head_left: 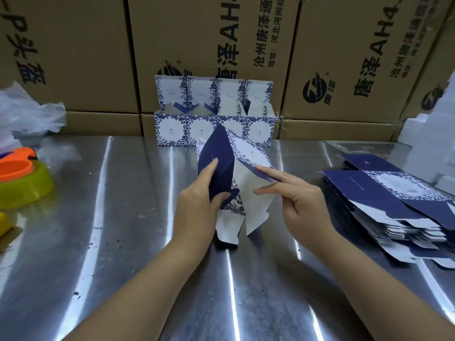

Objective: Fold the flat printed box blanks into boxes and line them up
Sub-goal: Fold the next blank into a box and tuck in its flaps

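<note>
- At centre of the steel table [123, 217], just above its surface, a half-opened blank [248, 178] is held between both hands. Its navy side panel faces left, its floral printed panel faces up and right, and the white inner face is exposed. The lower flaps hang loose toward the tabletop.
- Left hand [197, 200]: pinches the navy panel, with fingers flat on the outer face and the thumb curled round the near edge.
- Right hand [298, 200]: narrow pinch at the edge of the printed panel, forefinger laid along a navy flap and thumb reaching to the white face below. The remaining fingers are curled away and hold nothing.
- Row of finished boxes [214, 129]: four stand side by side with tops open, backed against the brown cartons [197, 45], just behind the blank. Whether the printed panels rising behind them are lids or a second tier cannot be told.
- Stack of flat blanks [394, 200]: lies fanned at the right, well apart from the hands.
- Tape roll [24, 183]: rests at the far left and is not in use.
- Handling, as judged: thin printed card, light and springy, stiff along the panels but weak at the scored folds. The coated faces probably slide under dry fingers.
- Best hold, as judged: opposite panels close to a crease, so that squeezing squares the tube. Pressure at mid-panel risks a dent, and loose flaps may tear if pulled.
</note>
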